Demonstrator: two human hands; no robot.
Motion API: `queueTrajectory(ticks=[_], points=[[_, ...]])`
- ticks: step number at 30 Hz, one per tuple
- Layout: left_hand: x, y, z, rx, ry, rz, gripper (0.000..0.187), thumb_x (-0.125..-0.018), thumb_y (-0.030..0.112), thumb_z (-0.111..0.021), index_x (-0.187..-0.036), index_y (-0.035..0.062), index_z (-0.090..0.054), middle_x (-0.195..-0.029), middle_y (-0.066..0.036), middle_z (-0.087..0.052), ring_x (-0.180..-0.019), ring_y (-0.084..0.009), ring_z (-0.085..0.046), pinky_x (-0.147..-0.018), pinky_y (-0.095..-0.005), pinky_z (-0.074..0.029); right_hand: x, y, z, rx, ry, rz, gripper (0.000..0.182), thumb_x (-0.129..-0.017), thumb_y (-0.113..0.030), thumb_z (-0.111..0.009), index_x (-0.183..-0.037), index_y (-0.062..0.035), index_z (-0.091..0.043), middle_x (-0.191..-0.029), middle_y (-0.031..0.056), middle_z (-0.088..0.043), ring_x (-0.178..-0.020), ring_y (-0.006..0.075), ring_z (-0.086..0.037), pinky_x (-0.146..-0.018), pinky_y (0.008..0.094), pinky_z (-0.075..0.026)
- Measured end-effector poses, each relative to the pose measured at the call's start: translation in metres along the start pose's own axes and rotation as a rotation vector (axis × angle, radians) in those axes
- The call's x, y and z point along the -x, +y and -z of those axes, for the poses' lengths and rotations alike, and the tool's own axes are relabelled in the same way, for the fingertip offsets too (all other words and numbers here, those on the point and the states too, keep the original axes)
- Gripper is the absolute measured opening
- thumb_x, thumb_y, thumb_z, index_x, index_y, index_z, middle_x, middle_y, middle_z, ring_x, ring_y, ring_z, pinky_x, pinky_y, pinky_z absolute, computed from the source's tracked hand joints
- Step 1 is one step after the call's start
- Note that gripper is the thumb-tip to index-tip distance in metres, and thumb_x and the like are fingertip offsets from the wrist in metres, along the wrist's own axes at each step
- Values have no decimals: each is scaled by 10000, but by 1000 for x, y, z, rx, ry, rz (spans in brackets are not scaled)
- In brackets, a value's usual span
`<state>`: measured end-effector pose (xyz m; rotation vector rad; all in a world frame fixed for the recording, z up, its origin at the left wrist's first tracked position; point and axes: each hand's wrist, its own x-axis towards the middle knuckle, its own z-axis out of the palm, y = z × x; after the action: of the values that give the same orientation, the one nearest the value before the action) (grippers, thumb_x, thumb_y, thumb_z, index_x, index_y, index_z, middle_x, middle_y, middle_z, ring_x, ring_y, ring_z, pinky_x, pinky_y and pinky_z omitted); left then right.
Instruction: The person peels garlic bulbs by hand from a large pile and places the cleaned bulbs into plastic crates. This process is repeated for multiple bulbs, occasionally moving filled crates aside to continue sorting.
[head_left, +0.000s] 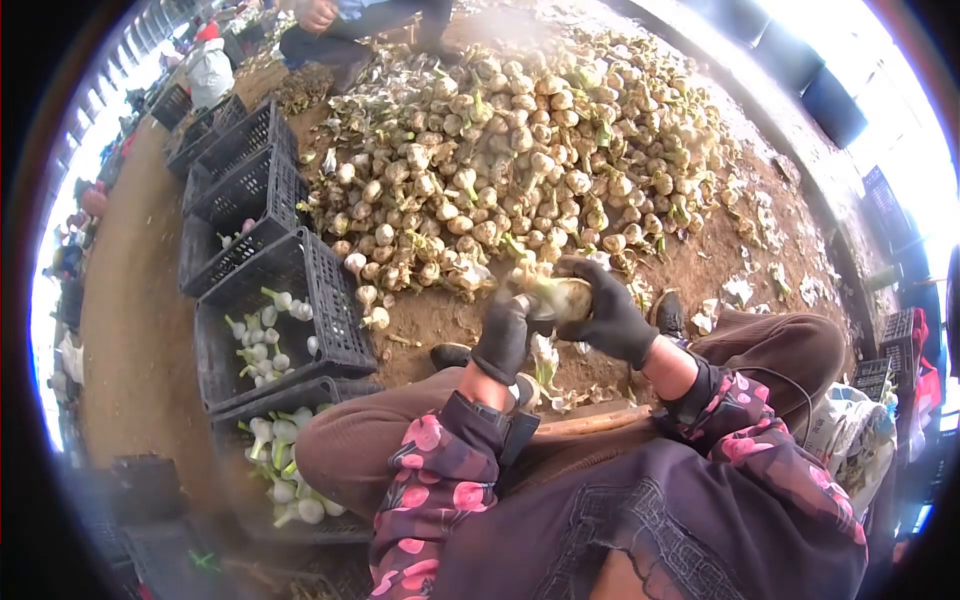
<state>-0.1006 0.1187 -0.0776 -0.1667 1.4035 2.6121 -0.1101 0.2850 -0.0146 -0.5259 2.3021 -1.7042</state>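
Both my hands wear dark gloves and meet in front of my knees, around one garlic bulb (568, 297) with pale, loose outer leaves. My left hand (503, 335) closes on its stem side, where the leaves are blurred. The fingers of my right hand (612, 315) wrap round the bulb from the right. Just beyond the hands lies a large heap of untrimmed garlic (520, 150) on the dirt floor. Peeled skins (545, 362) lie below the hands, between my shoes.
Black crates stand in a row at the left; one crate (340, 300) and the nearer one hold cleaned white bulbs (262, 340). Another person (365, 30) sits beyond the heap. A white sack (845, 430) is by my right knee. A wooden piece (595, 421) lies before my lap.
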Motion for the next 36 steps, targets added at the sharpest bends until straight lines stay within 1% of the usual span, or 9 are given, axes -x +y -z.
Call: queueTrajectory(ticks=[4,11,15,17,25,27,32,35,36], points=[[13,32,-21,110,-178,-57,461,-843,24,-432,-1304,31,-432,-777,-27,-554,-627,-123,-520,-562,-255,-458,-11,26,18,-1569,-384,-297,537,-827,-200,-558,-1312,-46,-388,-1249,139,-503,-1125,277,-528,-941,445,-441],[1,-11,-8,-513,276,-358,420,-859,64,-508,-1276,42,-468,-726,-15,-540,-654,-96,-512,-607,-251,-462,-13,-3,16,-358,-10,165,780,-702,-137,-743,-1366,-38,-345,-1241,69,-474,-1108,162,-497,-939,281,-420],[13,18,-24,-720,399,-404,337,-897,205,-558,-1190,41,-540,-874,-105,-630,-771,-179,-615,-675,-316,-497,-8,-6,21,531,104,309,820,-591,-135,-789,-1323,-83,-424,-1160,167,-555,-1082,365,-512,-925,419,-426],[6,6,-23,-1053,373,-778,312,-878,200,-594,-1150,50,-566,-844,-117,-661,-735,-233,-646,-645,-343,-498,-6,-13,13,564,101,374,749,-569,-142,-775,-1259,-111,-485,-1139,158,-561,-1051,374,-507,-896,432,-434],[-2,3,4,-1271,618,-488,126,-826,152,-540,-880,48,-585,-778,-186,-642,-739,-354,-634,-653,-408,-501,6,-8,8,618,28,415,576,-552,-143,-765,-1089,-91,-561,-1090,120,-569,-1018,322,-519,-886,402,-430],[-12,-3,46,-1086,593,-32,175,-805,217,-556,-819,48,-599,-750,-191,-644,-728,-371,-633,-648,-428,-506,12,1,13,112,144,340,616,-552,-119,-810,-1107,-75,-547,-1095,110,-564,-1075,269,-516,-927,358,-412],[-22,-51,43,-1625,-194,240,341,-802,278,-523,-1059,83,-634,-1033,-234,-600,-978,-363,-584,-904,-435,-443,4,30,33,-456,107,56,776,-633,-35,-820,-1275,-5,-385,-1220,72,-485,-1155,168,-447,-1001,304,-359],[-12,-46,35,-1449,96,-264,217,-859,266,-550,-964,112,-660,-955,-227,-629,-935,-372,-593,-788,-422,-479,6,36,40,-403,60,30,756,-647,-43,-817,-1272,-10,-392,-1220,63,-482,-1157,144,-436,-997,289,-359],[-14,-34,29,-1319,152,-103,211,-884,190,-557,-1057,89,-622,-965,-182,-651,-908,-311,-613,-765,-394,-488,6,36,40,-183,104,109,709,-652,-59,-809,-1248,-25,-426,-1200,90,-513,-1144,180,-480,-979,309,-386]])
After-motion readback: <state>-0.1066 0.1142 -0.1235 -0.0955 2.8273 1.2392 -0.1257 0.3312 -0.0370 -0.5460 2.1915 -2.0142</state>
